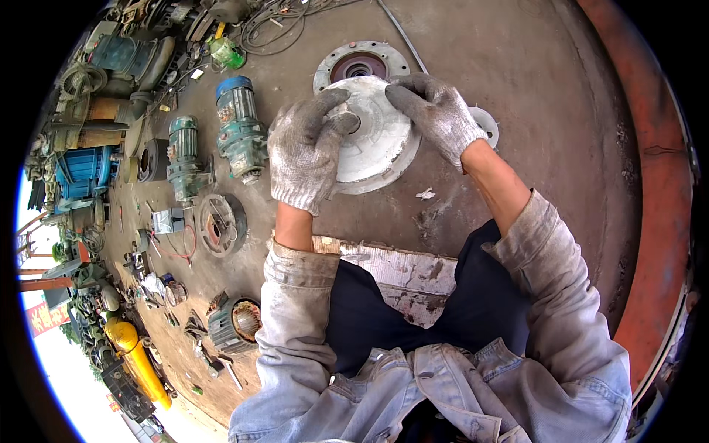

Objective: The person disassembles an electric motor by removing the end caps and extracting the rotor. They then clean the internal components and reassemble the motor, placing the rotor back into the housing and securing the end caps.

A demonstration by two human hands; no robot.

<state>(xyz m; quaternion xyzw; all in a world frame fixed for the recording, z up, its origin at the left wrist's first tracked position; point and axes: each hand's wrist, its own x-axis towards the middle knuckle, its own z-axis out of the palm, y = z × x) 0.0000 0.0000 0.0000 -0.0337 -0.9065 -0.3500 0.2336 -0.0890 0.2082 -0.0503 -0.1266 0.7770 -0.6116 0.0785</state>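
A round whitish metal cover (377, 159) with a thick rim is between my two gloved hands, its broad face turned up toward me. My left hand (304, 151) closes on its left side, the thumb lying on the face beside a small round dark-edged spot that I cannot make out clearly. At the upper right edge my right hand (434, 111) grips the rim, with its thumb on the face and its other fingers reaching over the far side. Just beyond the cover lies a flanged ring (325, 76) with bolt holes and a dark reddish centre, partly hidden by the cover.
A small pale ring (487, 127) lies beyond my right wrist. To the left stand green motors (240, 136), a round housing (236, 229) and an open motor (229, 328). A white worn board (413, 269) is between my legs; a red beam (665, 199) bounds the right.
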